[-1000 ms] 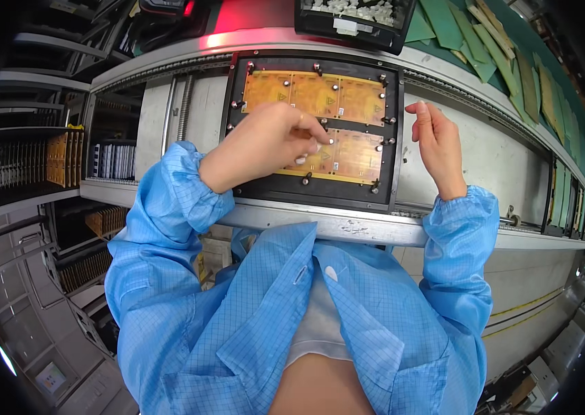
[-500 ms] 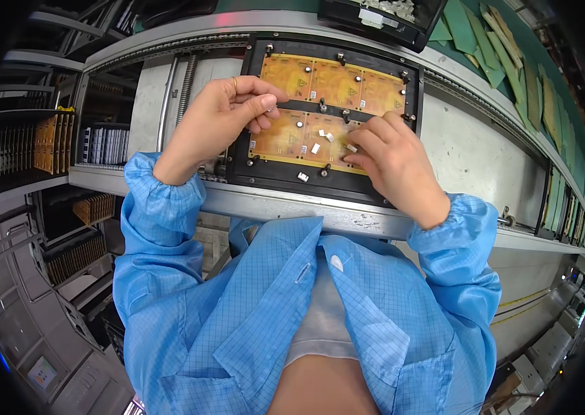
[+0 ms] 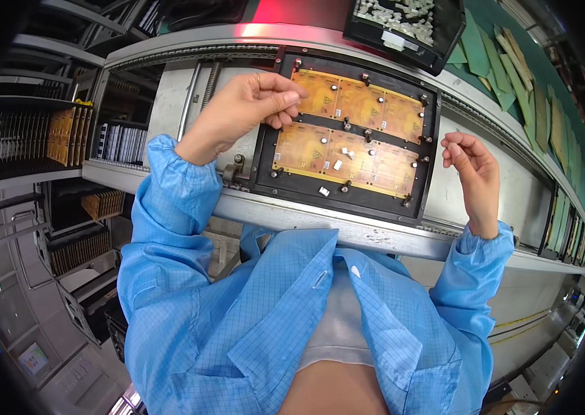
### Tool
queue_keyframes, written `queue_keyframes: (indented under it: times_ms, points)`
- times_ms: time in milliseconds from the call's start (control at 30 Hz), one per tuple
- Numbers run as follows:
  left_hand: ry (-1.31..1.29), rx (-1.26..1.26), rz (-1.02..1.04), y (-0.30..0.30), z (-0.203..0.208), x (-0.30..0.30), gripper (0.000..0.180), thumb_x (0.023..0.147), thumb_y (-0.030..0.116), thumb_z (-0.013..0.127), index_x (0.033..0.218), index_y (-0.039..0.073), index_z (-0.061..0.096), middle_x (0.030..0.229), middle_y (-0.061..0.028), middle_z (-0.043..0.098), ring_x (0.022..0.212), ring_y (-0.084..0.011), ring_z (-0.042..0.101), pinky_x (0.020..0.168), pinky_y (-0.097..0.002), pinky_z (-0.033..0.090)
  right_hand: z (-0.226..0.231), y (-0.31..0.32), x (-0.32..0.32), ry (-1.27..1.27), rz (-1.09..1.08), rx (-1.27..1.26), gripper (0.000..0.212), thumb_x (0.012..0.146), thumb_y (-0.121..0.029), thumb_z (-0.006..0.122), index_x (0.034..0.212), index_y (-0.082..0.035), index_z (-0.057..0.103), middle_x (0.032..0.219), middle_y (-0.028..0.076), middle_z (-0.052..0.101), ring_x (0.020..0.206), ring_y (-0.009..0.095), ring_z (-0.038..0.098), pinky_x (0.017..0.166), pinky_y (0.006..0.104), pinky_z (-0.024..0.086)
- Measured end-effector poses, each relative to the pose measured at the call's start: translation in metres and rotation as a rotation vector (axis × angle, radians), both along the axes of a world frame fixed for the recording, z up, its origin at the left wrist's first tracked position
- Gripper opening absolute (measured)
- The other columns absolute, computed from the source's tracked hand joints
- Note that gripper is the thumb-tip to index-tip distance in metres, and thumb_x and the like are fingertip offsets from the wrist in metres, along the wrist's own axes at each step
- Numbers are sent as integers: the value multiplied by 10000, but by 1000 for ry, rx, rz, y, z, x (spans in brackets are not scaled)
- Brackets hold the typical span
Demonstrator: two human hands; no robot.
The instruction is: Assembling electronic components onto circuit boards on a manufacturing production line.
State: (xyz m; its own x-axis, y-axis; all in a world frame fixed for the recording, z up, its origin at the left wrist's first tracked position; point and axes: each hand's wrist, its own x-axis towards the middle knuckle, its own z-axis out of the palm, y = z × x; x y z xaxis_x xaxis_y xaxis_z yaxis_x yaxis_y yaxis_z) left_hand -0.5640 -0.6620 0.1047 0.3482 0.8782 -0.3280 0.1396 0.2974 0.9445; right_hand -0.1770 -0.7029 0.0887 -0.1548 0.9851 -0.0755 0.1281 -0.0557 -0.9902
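My left hand (image 3: 254, 107) is over the left end of the fixture, thumb and fingertips pinched together. What it pinches, if anything, is too small to make out. To the right of the fixture, my right hand (image 3: 473, 173) is raised with its fingers curled against the thumb; anything inside is hidden. Between them lies a black fixture frame (image 3: 265, 155) holding two rows of amber circuit boards (image 3: 392, 168). Several small white connectors (image 3: 338, 165) lie loose on the middle of the near row. Another white connector (image 3: 324, 191) rests on the frame's near edge.
A black bin (image 3: 392, 38) of small white parts stands beyond the fixture. Metal conveyor rails (image 3: 347, 225) run along the fixture's near and far sides. Green board strips (image 3: 506, 66) lie at the far right. Racks of upright boards (image 3: 70, 138) stand at the left.
My right hand has lifted off the near row of boards and moved right, past the fixture's edge. The left hand stays pinched over the fixture's left end. The whole view has shifted slightly.
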Motion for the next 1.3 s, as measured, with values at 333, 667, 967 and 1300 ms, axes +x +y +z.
queue_keyframes:
  times_ms: [333,667,967,1300]
  points:
    - [217,337,31,29,-14,14,157,946,19,639,1084,-38,685,889,-54,703,774,-81,646,705,-222,544,8,39,-3,-114,88,62,220,990,-57,610,1174,64,621,1087,80,667,915,109,624,827,257,524]
    - [202,285,74,10,-8,0,227,957,44,633,1161,-48,673,921,-62,711,818,-84,638,749,-221,524,-11,88,-35,-858,298,774,195,874,-3,659,1065,4,695,997,125,673,969,285,624,852,372,528]
    - [172,116,97,-15,-5,-18,195,958,65,648,1126,-28,681,873,-57,716,757,-71,630,689,-204,511,-16,93,-39,-917,340,732,179,839,-7,669,1004,-8,737,969,107,676,950,305,596,853,402,515]
    - [113,161,84,-11,-18,-19,171,952,76,669,1081,-34,677,911,-88,735,766,-88,648,707,-218,534,2,71,-54,-894,244,876,238,839,-30,692,1077,-21,678,974,131,660,994,331,583,861,410,503]
